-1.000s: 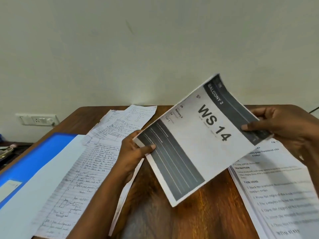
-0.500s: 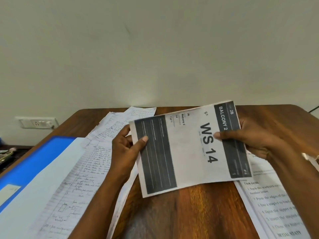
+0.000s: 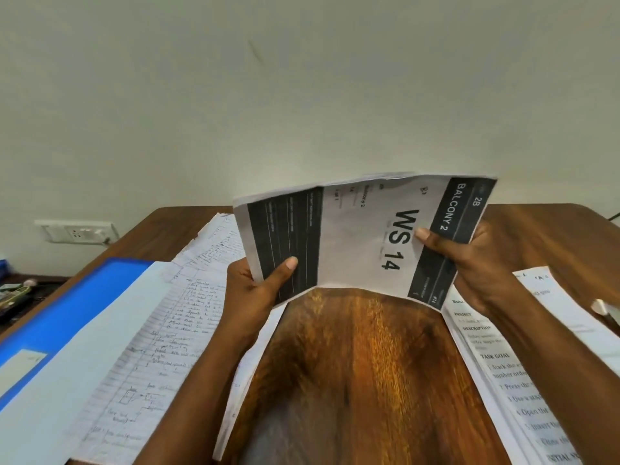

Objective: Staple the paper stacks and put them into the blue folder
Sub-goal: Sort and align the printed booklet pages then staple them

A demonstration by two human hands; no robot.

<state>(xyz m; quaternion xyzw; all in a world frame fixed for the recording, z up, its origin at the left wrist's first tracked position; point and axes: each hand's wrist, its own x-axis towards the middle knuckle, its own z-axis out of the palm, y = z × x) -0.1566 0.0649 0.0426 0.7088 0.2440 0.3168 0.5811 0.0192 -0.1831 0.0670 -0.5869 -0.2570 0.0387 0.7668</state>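
A printed paper stack [image 3: 355, 243] headed "WS 14" and "BALCONY 2" stands upright on its long edge above the wooden table [image 3: 352, 364], bowed toward me. My left hand [image 3: 255, 290] pinches its left end, thumb on the dark band. My right hand [image 3: 469, 263] pinches its right end, thumb near the "WS 14" print. The blue folder [image 3: 67, 307] lies open at the left with a white sheet on it. No stapler is in view.
Handwritten lined sheets [image 3: 161, 347] lie spread between the folder and my left arm. A printed instruction sheet [image 3: 496, 360] lies at the right under my right arm. A wall socket [image 3: 79, 231] sits at the left, behind the table's edge.
The stack went from tilted and held in the air to standing upright on its lower edge on the table. Both hands came closer together and lower, and the sheets now bow.
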